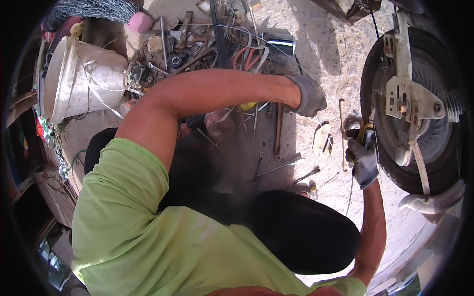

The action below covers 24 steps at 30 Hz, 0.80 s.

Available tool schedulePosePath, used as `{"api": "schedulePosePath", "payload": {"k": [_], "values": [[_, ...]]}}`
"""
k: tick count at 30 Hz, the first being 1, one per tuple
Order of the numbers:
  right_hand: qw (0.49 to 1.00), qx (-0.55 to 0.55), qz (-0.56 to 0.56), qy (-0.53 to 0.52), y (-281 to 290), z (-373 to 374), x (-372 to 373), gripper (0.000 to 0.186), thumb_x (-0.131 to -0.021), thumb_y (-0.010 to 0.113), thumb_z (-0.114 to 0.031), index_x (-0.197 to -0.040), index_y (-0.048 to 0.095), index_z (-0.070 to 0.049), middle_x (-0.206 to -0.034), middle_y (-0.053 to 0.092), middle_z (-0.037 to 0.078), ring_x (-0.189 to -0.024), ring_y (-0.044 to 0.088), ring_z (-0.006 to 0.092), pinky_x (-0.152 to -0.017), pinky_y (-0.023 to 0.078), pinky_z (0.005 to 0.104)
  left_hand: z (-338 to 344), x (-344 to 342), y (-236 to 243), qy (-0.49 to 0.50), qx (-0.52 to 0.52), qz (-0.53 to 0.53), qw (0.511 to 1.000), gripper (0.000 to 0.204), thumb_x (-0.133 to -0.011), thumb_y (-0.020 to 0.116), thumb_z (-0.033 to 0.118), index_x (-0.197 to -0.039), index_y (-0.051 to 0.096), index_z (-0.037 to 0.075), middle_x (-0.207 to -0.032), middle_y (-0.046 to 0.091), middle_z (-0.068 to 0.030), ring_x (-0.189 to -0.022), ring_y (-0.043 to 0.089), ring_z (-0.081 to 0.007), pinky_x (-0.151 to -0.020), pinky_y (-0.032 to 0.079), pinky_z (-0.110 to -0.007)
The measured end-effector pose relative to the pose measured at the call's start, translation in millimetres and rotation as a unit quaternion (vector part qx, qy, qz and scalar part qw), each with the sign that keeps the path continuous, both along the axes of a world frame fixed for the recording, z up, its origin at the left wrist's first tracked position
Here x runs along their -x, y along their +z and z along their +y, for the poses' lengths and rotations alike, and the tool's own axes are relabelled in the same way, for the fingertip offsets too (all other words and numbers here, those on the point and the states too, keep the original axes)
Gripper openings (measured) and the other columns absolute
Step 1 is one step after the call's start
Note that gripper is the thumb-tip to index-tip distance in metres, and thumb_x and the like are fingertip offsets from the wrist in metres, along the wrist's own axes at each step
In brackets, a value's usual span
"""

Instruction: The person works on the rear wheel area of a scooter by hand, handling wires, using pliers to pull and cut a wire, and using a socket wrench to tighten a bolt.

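Observation:
My left hand (310,97), in a grey glove, is closed in a fist over the sunlit ground. A thin pale cable (291,56) runs from the pile of tools to this fist, and a line shows again below it. On the right, my right hand (363,160), gloved in grey, is wrapped round a tool with a yellow-and-black handle (366,132); its working end is hard to make out. That tool is close beside a wheel with a black tyre (373,64). Over the wheel's hub lies a worn metal bracket (402,93), with a coil spring (453,105) beside it.
Wrenches, rods and other hand tools (185,32) are heaped on the ground at the far middle. A dirty white bucket (84,76) lies tipped at the left. Near my knee are a long rusty rod (341,133), a T-shaped tool (307,175) and a flat tan piece (322,138).

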State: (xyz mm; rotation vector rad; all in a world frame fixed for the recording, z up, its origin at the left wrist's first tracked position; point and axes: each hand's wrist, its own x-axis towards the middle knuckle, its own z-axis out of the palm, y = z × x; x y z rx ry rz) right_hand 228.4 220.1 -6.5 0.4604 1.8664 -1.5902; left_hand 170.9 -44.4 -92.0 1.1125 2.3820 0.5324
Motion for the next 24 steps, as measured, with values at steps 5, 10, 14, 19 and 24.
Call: {"api": "schedulePosePath", "payload": {"k": [5, 10, 14, 19, 24], "values": [[1.0, 0.0, -0.013, -0.016, 0, -1, -1, 0.016, -0.092, 0.063, -0.002, -0.107, 0.062, -0.006, -0.075, 0.053, -0.002, -0.052, 0.047, 0.0076, -0.047, 0.037, 0.0237, 29, -88, -26, -0.057, 0.032, -0.097, 0.993, 0.027, -0.088, 0.061, 0.034, -0.092, 0.077, 0.012, -0.09, 0.075, -0.0118, -0.083, 0.072, -0.0347, -0.071, 0.056, -0.048], [1.0, -0.008, -0.016, 0.002, 0, 1, -1, 0.014, -0.093, 0.062, -0.002, -0.107, 0.062, -0.005, -0.072, 0.052, -0.001, -0.052, 0.047, 0.0079, -0.047, 0.037, 0.024, 80, -165, -54, 0.005, 0.058, -0.165, 0.985, 0.031, -0.083, 0.065, 0.029, -0.097, 0.078, 0.006, -0.098, 0.077, -0.0176, -0.094, 0.074, -0.0332, -0.081, 0.057, -0.047], [1.0, -0.001, -0.005, -0.003, -4, -2, 0, 0.01, -0.094, 0.061, -0.004, -0.104, 0.062, -0.004, -0.069, 0.051, -0.001, -0.053, 0.047, 0.0077, -0.048, 0.037, 0.0239, 98, -183, -64, 0.071, 0.055, -0.175, 0.98, 0.031, -0.082, 0.065, 0.028, -0.099, 0.078, 0.006, -0.099, 0.076, -0.0173, -0.095, 0.074, -0.0334, -0.082, 0.057, -0.047], [0.999, -0.005, 0.034, 0.028, -3, 4, -6, 0.017, -0.092, 0.061, -0.004, -0.109, 0.063, -0.003, -0.072, 0.052, -0.001, -0.054, 0.048, 0.0082, -0.048, 0.039, 0.0244, 102, -186, -60, 0.123, 0.018, -0.216, 0.968, 0.031, -0.081, 0.066, 0.027, -0.101, 0.077, 0.006, -0.1, 0.076, -0.0169, -0.096, 0.074, -0.0336, -0.083, 0.056, -0.046], [1.0, -0.016, 0.008, 0.023, 1, -2, -3, 0.018, -0.091, 0.062, -0.003, -0.109, 0.062, -0.003, -0.072, 0.052, -0.001, -0.053, 0.049, 0.009, -0.048, 0.04, 0.0245, 74, -183, -54, 0.174, -0.086, -0.36, 0.912, 0.03, -0.078, 0.067, 0.031, -0.1, 0.074, 0.012, -0.097, 0.074, -0.0135, -0.092, 0.071, -0.0356, -0.081, 0.054, -0.046]]}}
